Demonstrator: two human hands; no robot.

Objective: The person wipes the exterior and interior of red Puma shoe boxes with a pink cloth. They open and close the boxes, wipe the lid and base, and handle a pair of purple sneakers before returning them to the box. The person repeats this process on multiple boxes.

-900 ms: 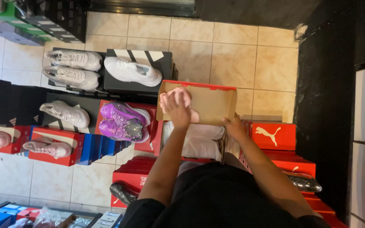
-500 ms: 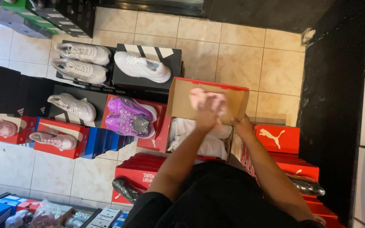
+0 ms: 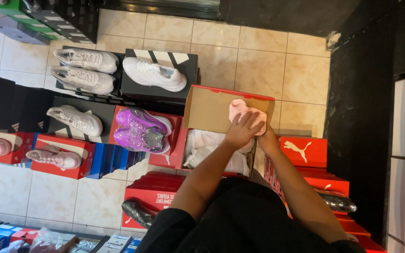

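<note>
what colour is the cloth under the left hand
Pale pink soft cloth under the left hand, head view.
</note>
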